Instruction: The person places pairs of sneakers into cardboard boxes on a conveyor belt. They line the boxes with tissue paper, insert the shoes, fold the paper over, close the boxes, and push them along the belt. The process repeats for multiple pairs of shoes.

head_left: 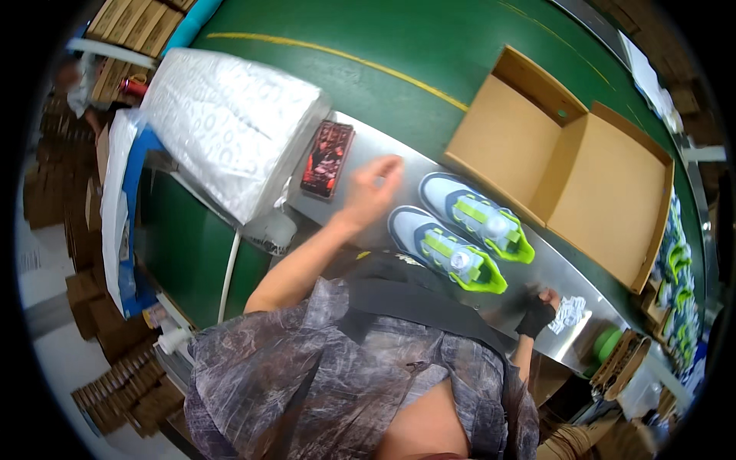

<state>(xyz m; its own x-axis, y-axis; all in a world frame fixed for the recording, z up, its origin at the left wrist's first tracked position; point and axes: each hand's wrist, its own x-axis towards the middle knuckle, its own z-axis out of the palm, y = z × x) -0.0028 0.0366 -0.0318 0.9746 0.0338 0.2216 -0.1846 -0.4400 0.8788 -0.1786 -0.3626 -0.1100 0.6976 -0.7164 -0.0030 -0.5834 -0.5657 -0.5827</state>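
A pair of light blue and grey sneakers with lime-green trim lies side by side on the metal ledge. One shoe (pixel 438 244) is nearer me, the other (pixel 469 205) farther off; each has a pale, rounded wad in its opening. Just left of their toes hovers my left hand (pixel 373 188), slightly blurred, fingers curled toward the thumb; anything pinched there is too small to make out. My right hand (pixel 541 310), in a black fingerless glove, is by the heels with its fingers drawn together. It is beside a heap of small white printed packets (pixel 567 313); its fingertips show poorly.
An opened brown shoebox (pixel 529 130) rests on the green surface beyond the shoes. A phone (pixel 328 159) lies left of my left hand, beside a big silvery wrapped bundle (pixel 230 126). A green round item (pixel 606 344) sits at right. Another person (pixel 80 92) is far left.
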